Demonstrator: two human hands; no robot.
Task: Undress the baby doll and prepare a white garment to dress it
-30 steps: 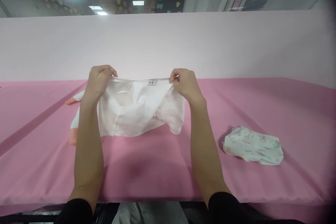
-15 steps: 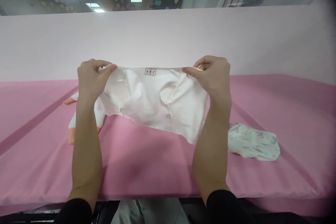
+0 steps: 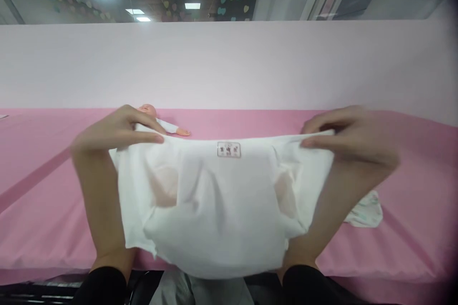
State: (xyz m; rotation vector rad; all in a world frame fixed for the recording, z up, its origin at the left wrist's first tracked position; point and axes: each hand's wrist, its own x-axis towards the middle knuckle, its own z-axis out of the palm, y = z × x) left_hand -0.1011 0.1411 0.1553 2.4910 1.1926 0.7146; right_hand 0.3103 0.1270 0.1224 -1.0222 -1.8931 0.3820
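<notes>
A small white garment (image 3: 218, 205) hangs spread wide in front of me, a tiny label at the middle of its top edge. My left hand (image 3: 118, 131) pinches the top edge at the left end. My right hand (image 3: 352, 140) pinches the same edge at the right end. The cloth is stretched taut between them, above the near edge of the pink table (image 3: 43, 219). Behind the garment lies a baby doll (image 3: 157, 121); only its head and one white-sleeved arm show.
A folded patterned cloth (image 3: 365, 212) lies on the table at the right, mostly hidden by my right forearm. A pale pink wall (image 3: 229, 64) stands along the table's far side.
My hands moved apart and toward me, stretching the garment wider and lower. The doll, hidden behind the cloth before, now shows above its top edge.
</notes>
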